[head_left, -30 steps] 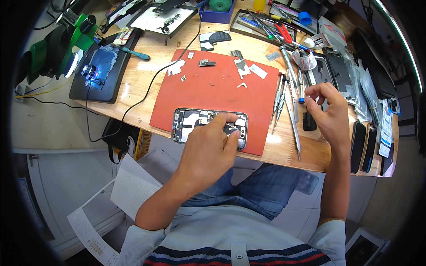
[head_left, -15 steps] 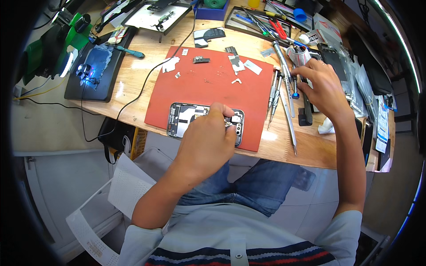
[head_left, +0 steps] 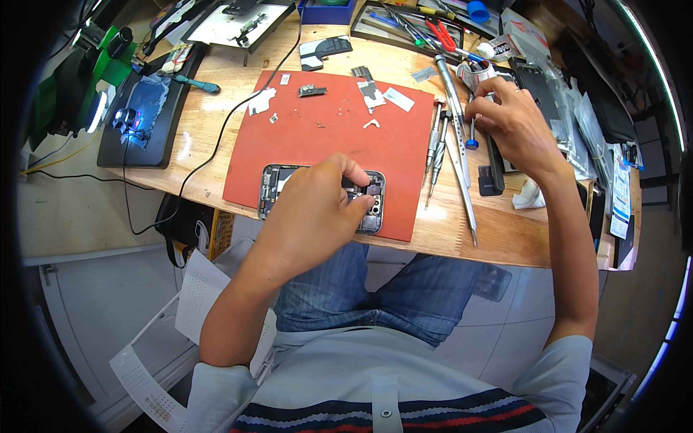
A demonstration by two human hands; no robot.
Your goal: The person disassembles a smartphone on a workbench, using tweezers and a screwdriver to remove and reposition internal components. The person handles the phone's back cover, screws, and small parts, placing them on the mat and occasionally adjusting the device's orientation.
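Note:
An opened smartphone point(head_left: 269, 185) with its inner parts bare lies on a red mat point(head_left: 289, 144) near the table's front edge. My left hand point(head_left: 307, 213) rests over it and hides its middle. Thumb and forefinger are apart above the dark camera end, the other fingers curled; nothing shows between them. To the right, my right hand point(head_left: 516, 126) reaches among the tools. Its thumb and forefinger are closed about a slim screwdriver with a blue end point(head_left: 471, 144). Beside it lie more screwdrivers point(head_left: 439, 155) and long metal tweezers point(head_left: 465, 198).
Small phone parts point(head_left: 312, 91) and white scraps point(head_left: 261, 101) lie on the mat's far half. A black cable point(head_left: 238, 130) crosses its left side. A lit device on a black base point(head_left: 173, 137) stands left. A tool tray point(head_left: 404, 32) and plastic packets point(head_left: 588, 123) fill the back right.
The whole view has shifted, moving the table slightly left and up. My right thumb and forefinger have drawn closer together at the screwdriver. My left hand stays over the phone, shifted a little left.

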